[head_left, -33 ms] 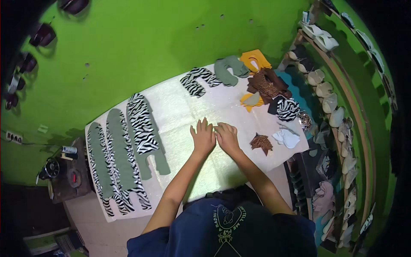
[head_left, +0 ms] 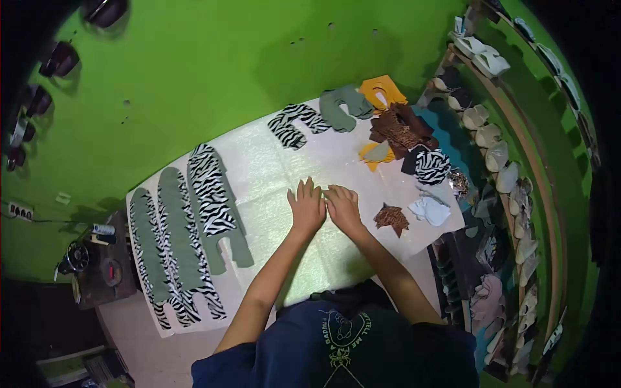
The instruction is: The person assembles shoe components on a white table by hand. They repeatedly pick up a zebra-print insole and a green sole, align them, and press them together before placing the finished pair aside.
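Observation:
My left hand (head_left: 306, 205) lies palm down on the white-covered table (head_left: 265, 178), its fingers stretched out and apart. Beside it rests my right hand (head_left: 343, 207), also palm down and open, fingers slightly bent. The two thumbs almost meet, and neither hand holds anything. Left of my hands are overlapping rows of grey-green cut pieces (head_left: 173, 220) and zebra-print cut pieces (head_left: 210, 187). Beyond my fingertips lies a U-shaped zebra-print piece (head_left: 294, 123), next to a grey-green U-shaped stack (head_left: 337, 110). To the right is a brown patterned scrap (head_left: 391, 218).
Yellow pieces (head_left: 388, 87), a brown pile (head_left: 402, 129), a zebra-print bundle (head_left: 432, 166) and a pale blue-white piece (head_left: 429, 210) cover the table's right end. Shelves with shoe-shaped items (head_left: 497, 156) stand at right. A small dark side table (head_left: 103, 275) stands at left.
The table and everything on it sit slightly further left in the picture, as the view shifts a little. My hands keep the same pose.

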A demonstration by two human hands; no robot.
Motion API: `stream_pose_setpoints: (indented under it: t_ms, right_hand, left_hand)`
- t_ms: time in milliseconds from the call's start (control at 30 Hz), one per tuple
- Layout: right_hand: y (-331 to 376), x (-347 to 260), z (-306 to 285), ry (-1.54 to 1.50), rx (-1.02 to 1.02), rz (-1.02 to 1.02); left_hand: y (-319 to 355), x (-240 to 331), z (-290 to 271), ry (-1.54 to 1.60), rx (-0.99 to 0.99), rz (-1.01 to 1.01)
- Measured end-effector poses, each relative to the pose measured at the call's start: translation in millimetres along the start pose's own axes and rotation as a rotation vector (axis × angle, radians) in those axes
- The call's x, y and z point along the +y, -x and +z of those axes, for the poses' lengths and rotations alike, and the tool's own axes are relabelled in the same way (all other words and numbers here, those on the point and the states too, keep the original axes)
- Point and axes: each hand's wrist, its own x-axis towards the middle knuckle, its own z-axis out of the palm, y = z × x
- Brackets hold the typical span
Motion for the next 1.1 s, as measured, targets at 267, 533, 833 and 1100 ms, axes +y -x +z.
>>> stream_pose_setpoints:
  t_ms: [267,533,833,1100]
  right_hand:
    - [-47.8,97.0,-42.3,0.048,0.034,-0.027]
    - [-136.1,186.8,-67.2,0.08,0.088,-0.122]
    - [-245.3,232.6,-49.2,0.183,0.084,-0.291]
    - [-293.7,240.9,-4.5,0.26,-0.043,-0.466]
  left_hand:
    - [-101.7,46.9,55.8,-0.051,-0.002,-0.028]
    - [-193.1,46.9,105.2,-0.127,0.073,-0.156]
    - [-267.9,-2.8,121.3,-0.482,0.038,-0.232]
    - [-284.9,-19.6,120.0,-0.512,0.025,-0.28]
